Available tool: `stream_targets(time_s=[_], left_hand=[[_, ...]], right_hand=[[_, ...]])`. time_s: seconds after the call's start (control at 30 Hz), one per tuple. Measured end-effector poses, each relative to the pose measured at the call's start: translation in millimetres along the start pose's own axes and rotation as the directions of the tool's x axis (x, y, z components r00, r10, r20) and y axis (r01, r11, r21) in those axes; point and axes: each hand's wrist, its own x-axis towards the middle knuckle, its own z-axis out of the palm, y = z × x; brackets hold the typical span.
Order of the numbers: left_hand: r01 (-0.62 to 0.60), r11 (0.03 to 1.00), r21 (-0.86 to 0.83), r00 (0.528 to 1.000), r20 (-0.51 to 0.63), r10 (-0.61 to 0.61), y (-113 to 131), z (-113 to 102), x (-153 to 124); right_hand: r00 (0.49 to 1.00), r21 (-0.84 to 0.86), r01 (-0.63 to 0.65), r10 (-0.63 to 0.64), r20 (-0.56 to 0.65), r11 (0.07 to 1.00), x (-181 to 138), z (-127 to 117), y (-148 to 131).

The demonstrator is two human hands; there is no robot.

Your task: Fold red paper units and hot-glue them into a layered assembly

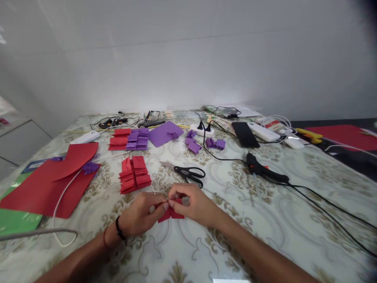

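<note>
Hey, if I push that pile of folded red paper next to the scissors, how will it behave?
The folded red paper pile looks light and loose, so it would probably scatter rather than slide whole. Its raised folds suggest springy pieces that flatten easily.

On the table [265, 220] the folded paper [171, 212] lies between my left hand [140, 216] and right hand [193, 204], scissors [190, 174] just behind it, a pile of folds [134, 174] behind-left, sheets [50, 184] far left, the glue gun [265, 171] behind-right, a phone [245, 134] behind that.
</note>
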Motion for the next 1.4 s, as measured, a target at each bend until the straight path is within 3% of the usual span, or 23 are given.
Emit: stream_targets(time_s=[0.3,0.63,0.83,1.1,1.4], left_hand=[[-0.044,0.999,0.008,0.997,-0.063,0.045,-0.6,-3.4,0.5],[-0.003,1.0,-0.023,1.0,0.016,0.003,-5.1,2.0,-0.9],[-0.009,1.0,0.014,0.996,-0.09,0.01,-5.2,-3.4,-0.5],[0.028,1.0,-0.01,0.993,-0.111,-0.029,-5.8,-2.9,0.4],[-0.034,0.997,0.068,0.988,-0.151,0.044,-7.3,-1.9,-3.5]], right_hand=[[0.999,0.028,-0.026,0.026,-0.021,0.999,-0.4,-5.1,1.7],[1.0,-0.011,-0.002,0.001,-0.012,1.0,-0.6,0.9,0.7],[0.997,-0.022,-0.023,0.022,-0.071,0.999,-0.3,-1.9,-2.5],[0.997,-0.052,0.022,-0.026,-0.077,0.998,0.1,-2.0,-2.6],[0.997,-0.051,0.003,-0.007,-0.078,0.999,-0.9,-3.4,-3.6]])
